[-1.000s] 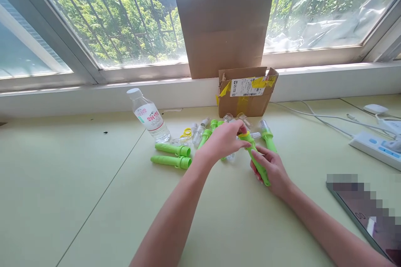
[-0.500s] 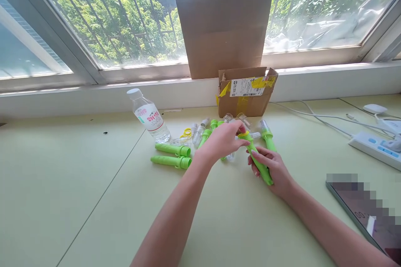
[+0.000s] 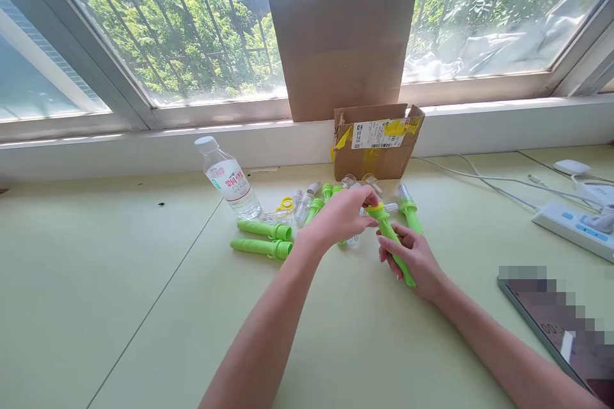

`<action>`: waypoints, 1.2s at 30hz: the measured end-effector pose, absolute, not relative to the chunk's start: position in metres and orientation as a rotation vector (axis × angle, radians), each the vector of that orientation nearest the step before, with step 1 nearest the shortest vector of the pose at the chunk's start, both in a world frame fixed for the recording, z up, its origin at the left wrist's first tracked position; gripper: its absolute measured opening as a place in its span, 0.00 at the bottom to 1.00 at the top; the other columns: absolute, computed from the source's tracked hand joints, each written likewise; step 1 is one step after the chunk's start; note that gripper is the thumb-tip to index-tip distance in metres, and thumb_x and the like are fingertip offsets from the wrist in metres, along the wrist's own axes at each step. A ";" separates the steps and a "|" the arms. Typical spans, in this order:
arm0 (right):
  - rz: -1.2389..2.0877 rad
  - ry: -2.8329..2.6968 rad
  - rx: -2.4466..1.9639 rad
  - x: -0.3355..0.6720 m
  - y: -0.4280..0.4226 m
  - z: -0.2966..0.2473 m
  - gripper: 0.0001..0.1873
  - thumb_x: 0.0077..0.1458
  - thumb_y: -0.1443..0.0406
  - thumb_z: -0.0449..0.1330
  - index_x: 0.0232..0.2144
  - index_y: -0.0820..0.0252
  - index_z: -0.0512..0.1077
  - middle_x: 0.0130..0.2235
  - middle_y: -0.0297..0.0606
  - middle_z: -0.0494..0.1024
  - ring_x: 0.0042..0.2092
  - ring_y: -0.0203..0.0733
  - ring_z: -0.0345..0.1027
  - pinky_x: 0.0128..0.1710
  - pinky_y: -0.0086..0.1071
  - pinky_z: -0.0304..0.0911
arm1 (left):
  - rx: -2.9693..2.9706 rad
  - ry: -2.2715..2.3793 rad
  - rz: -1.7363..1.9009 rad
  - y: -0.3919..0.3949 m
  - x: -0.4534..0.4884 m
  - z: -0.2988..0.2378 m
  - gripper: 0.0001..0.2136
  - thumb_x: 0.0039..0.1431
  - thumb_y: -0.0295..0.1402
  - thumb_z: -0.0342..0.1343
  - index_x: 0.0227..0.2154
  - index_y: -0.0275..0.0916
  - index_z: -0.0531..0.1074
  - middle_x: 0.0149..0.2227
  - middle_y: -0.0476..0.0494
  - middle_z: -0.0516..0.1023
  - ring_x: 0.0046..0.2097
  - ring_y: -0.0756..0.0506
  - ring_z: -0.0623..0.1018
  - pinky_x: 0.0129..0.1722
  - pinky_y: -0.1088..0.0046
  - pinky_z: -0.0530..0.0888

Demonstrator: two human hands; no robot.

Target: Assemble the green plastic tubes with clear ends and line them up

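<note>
My right hand (image 3: 416, 259) is closed round a green plastic tube (image 3: 394, 249), which leans up and to the left above the table. A yellow ring (image 3: 375, 208) sits at the tube's upper end. My left hand (image 3: 343, 212) pinches at that ring, its fingertips partly hidden. Beyond my left hand lies a cluster of green tubes (image 3: 314, 208) and clear ribbed plastic caps (image 3: 303, 211), partly covered by the hand. Loose yellow rings (image 3: 286, 204) rest beside them. Two green tubes (image 3: 261, 248) with threaded ends lie left of my left forearm.
A water bottle (image 3: 228, 180) stands at the left. Behind the cluster is an open cardboard box (image 3: 371, 160). One green tube with a clear cap (image 3: 409, 208) lies beyond my right hand. A power strip (image 3: 575, 227), cables and a phone (image 3: 542, 326) are at the right.
The green tube has tilted slightly, and my right hand's fingers have shifted their hold on it. My left hand stays at the yellow ring on its upper end.
</note>
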State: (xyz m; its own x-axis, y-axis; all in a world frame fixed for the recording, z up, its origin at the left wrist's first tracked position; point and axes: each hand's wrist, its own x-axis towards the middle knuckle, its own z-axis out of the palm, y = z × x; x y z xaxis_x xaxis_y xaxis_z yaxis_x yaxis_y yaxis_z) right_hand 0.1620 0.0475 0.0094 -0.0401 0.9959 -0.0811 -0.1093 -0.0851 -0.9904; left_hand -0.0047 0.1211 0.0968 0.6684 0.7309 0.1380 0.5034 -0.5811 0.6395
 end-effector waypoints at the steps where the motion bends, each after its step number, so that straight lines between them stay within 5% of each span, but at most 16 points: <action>1: 1.332 -1.104 -1.179 0.161 0.048 0.009 0.17 0.49 0.54 0.64 0.37 0.58 0.68 0.23 0.31 0.74 0.14 0.29 0.53 0.14 0.26 0.47 | 2.321 0.964 0.531 0.121 -0.004 0.097 0.08 0.54 0.34 0.57 0.36 0.40 0.67 0.40 0.48 0.75 0.44 0.45 0.73 0.40 0.71 0.70; 10: 1.406 -1.124 -1.081 0.158 0.046 0.015 0.18 0.54 0.51 0.59 0.33 0.61 0.71 0.32 0.40 0.75 0.24 0.35 0.63 0.23 0.30 0.59 | 2.396 0.999 0.446 0.121 -0.005 0.098 0.11 0.52 0.35 0.59 0.38 0.41 0.65 0.40 0.48 0.75 0.39 0.46 0.73 0.34 0.72 0.69; 20: 1.366 -1.107 -1.168 0.161 0.048 0.010 0.18 0.48 0.54 0.65 0.38 0.56 0.67 0.26 0.31 0.74 0.16 0.30 0.56 0.15 0.26 0.49 | 2.438 0.991 0.449 0.118 0.000 0.101 0.10 0.52 0.34 0.59 0.36 0.41 0.65 0.40 0.47 0.76 0.44 0.44 0.75 0.39 0.71 0.70; 30: 1.405 -1.064 -1.084 0.159 0.047 0.014 0.16 0.51 0.54 0.63 0.33 0.59 0.68 0.29 0.37 0.75 0.25 0.36 0.64 0.23 0.30 0.59 | 2.475 1.046 0.433 0.118 -0.001 0.102 0.10 0.52 0.37 0.59 0.35 0.41 0.66 0.38 0.46 0.76 0.42 0.43 0.75 0.36 0.71 0.69; 36: 1.458 -1.115 -1.076 0.161 0.048 0.012 0.16 0.54 0.53 0.59 0.31 0.60 0.71 0.27 0.36 0.74 0.21 0.33 0.61 0.21 0.29 0.55 | 2.462 1.021 0.403 0.119 -0.004 0.100 0.12 0.51 0.36 0.60 0.36 0.41 0.65 0.38 0.48 0.75 0.39 0.45 0.74 0.33 0.72 0.68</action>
